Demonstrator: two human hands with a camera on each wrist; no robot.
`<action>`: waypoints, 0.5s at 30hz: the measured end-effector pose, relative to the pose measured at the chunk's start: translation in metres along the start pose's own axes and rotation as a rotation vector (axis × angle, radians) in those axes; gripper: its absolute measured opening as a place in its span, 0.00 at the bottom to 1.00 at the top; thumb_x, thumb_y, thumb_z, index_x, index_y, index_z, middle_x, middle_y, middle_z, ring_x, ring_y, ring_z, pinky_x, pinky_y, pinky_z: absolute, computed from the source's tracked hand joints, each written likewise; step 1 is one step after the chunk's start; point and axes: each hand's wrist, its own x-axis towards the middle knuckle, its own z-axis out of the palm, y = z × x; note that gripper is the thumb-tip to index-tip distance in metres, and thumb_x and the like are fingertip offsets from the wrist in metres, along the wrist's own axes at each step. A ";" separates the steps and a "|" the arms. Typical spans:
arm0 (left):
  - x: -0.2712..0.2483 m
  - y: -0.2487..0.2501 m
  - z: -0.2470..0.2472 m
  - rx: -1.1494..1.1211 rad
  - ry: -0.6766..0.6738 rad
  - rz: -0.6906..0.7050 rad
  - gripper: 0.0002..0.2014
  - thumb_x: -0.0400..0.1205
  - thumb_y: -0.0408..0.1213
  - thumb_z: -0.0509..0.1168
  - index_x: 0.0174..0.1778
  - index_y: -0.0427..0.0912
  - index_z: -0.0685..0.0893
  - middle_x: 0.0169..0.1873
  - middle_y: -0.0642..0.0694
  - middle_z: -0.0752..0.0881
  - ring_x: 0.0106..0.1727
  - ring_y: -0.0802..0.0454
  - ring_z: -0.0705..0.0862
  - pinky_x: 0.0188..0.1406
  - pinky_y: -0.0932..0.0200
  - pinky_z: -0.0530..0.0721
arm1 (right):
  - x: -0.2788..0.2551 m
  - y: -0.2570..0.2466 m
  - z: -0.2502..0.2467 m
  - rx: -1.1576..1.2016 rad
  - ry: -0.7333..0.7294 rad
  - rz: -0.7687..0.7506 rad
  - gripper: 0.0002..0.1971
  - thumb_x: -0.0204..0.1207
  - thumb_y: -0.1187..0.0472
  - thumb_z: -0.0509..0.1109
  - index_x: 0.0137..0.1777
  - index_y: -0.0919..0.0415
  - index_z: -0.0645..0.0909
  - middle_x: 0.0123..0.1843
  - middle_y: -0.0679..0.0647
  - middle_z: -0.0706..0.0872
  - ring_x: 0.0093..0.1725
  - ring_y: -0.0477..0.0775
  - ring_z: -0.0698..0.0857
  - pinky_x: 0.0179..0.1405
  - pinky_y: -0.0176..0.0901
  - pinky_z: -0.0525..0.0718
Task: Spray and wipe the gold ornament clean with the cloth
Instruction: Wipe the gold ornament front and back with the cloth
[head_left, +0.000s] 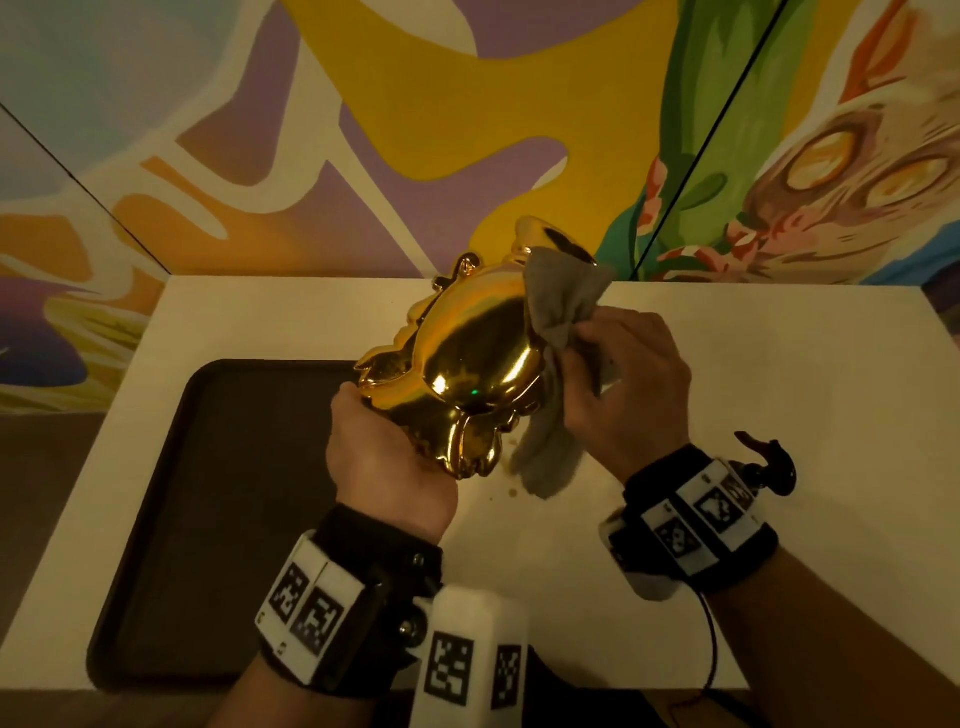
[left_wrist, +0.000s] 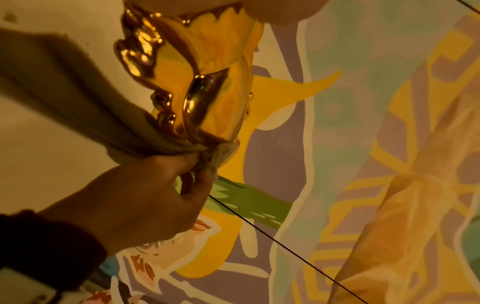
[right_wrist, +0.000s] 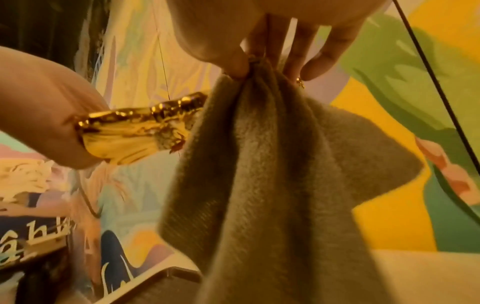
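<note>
A shiny gold crab-shaped ornament (head_left: 467, 348) is held tilted above the white table (head_left: 779, 374). My left hand (head_left: 387, 447) grips its near lower end from underneath. My right hand (head_left: 623, 379) pinches a grey cloth (head_left: 558, 312) against the ornament's right side; the cloth drapes up over the far claw and hangs down below the hand. In the left wrist view the gold ornament (left_wrist: 197, 82) meets the bunched cloth (left_wrist: 78, 107) held by the right hand (left_wrist: 145, 195). In the right wrist view the cloth (right_wrist: 272, 174) hangs from my fingers (right_wrist: 311, 53), with the ornament (right_wrist: 135, 131) at the left.
A dark tray (head_left: 208, 493) lies on the left part of the table. The black spray nozzle (head_left: 769, 462) of a bottle shows behind my right wrist. A colourful mural wall (head_left: 363, 130) stands right behind the table. A few small drops (head_left: 511, 491) mark the table under the cloth.
</note>
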 end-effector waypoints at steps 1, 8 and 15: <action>0.002 0.001 -0.001 0.016 -0.001 -0.001 0.25 0.87 0.50 0.53 0.76 0.41 0.75 0.49 0.43 0.85 0.48 0.46 0.86 0.48 0.48 0.85 | 0.000 0.003 -0.001 -0.006 -0.004 -0.027 0.08 0.72 0.61 0.74 0.45 0.66 0.86 0.47 0.58 0.90 0.47 0.59 0.84 0.46 0.38 0.78; 0.006 -0.001 -0.003 0.098 0.158 -0.023 0.17 0.84 0.51 0.59 0.58 0.48 0.87 0.53 0.43 0.91 0.52 0.44 0.89 0.59 0.40 0.85 | -0.002 0.017 -0.004 0.172 -0.202 -0.011 0.10 0.70 0.59 0.73 0.43 0.67 0.87 0.48 0.60 0.86 0.46 0.51 0.83 0.45 0.32 0.80; 0.005 -0.003 0.002 0.094 0.141 -0.037 0.18 0.83 0.53 0.59 0.58 0.48 0.88 0.54 0.42 0.91 0.54 0.42 0.90 0.60 0.38 0.85 | -0.012 0.007 -0.011 0.159 -0.016 -0.085 0.07 0.70 0.62 0.74 0.46 0.65 0.87 0.52 0.54 0.82 0.49 0.55 0.80 0.43 0.40 0.81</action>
